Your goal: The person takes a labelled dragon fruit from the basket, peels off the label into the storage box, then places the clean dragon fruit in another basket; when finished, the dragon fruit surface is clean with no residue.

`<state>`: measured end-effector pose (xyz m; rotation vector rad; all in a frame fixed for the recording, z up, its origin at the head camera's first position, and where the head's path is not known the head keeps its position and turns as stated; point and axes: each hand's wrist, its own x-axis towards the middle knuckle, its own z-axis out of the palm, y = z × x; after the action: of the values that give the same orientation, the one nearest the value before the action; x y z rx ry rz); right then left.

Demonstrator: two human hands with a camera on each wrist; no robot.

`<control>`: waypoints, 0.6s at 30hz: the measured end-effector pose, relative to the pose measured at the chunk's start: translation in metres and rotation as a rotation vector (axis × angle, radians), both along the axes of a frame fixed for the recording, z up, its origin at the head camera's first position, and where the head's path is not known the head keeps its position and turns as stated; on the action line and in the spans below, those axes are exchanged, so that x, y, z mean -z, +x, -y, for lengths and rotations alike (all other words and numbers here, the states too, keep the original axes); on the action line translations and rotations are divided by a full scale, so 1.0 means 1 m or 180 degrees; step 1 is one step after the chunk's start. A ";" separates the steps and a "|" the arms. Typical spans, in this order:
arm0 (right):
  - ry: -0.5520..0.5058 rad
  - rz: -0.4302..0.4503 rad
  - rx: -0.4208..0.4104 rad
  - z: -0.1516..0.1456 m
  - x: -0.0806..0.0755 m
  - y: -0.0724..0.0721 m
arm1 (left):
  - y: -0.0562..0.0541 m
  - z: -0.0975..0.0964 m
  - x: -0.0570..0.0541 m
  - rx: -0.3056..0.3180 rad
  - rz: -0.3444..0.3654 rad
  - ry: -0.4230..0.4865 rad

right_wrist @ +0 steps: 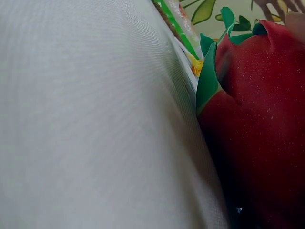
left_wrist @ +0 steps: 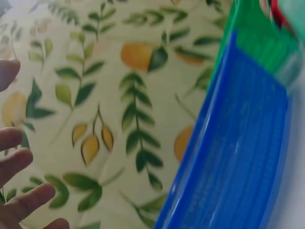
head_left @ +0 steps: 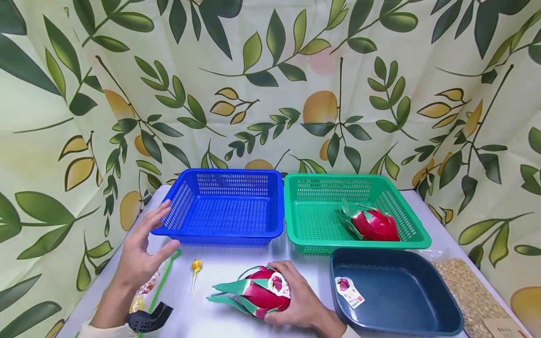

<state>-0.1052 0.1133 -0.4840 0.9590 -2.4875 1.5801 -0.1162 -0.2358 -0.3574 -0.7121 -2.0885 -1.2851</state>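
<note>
My right hand (head_left: 302, 293) grips a red dragon fruit (head_left: 258, 293) from its right end, thumb on the near side and fingers over the far side. The fruit lies on the white table with its green leaf tips to the left and a round sticker on top. Close up in the right wrist view are the dragon fruit's red skin (right_wrist: 262, 105) and leaves. Raised left of the blue basket (head_left: 224, 238), my left hand (head_left: 141, 251) holds nothing, its fingers spread. A yellow lollipop (head_left: 196, 266) lies between the hands.
A second dragon fruit (head_left: 376, 226) rests in the green basket (head_left: 313, 245). The dark blue basin (head_left: 397, 295) at right bears a dragon fruit label (head_left: 349, 292). A bag of pale grains (head_left: 475, 291) lies beyond it. Under the left arm is a green-edged clear bag (head_left: 162, 277).
</note>
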 end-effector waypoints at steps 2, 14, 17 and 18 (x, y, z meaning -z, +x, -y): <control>0.0003 -0.0033 0.0017 0.000 -0.001 -0.001 | 0.003 -0.009 0.001 0.0242 -0.0100 0.0029; 0.0072 -0.0186 0.0066 0.001 -0.001 -0.002 | 0.017 -0.049 0.020 0.0610 0.0116 -0.0386; 0.0095 -0.0181 0.0071 0.002 -0.001 -0.002 | 0.018 -0.061 0.030 0.0599 0.0371 -0.0577; 0.0098 -0.0179 0.0068 0.002 -0.001 -0.002 | 0.018 -0.066 0.033 0.0612 0.0435 -0.0643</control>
<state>-0.1069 0.1117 -0.4826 0.9635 -2.4829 1.4916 -0.0980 -0.1701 -0.3902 -0.9572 -2.3313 -1.2657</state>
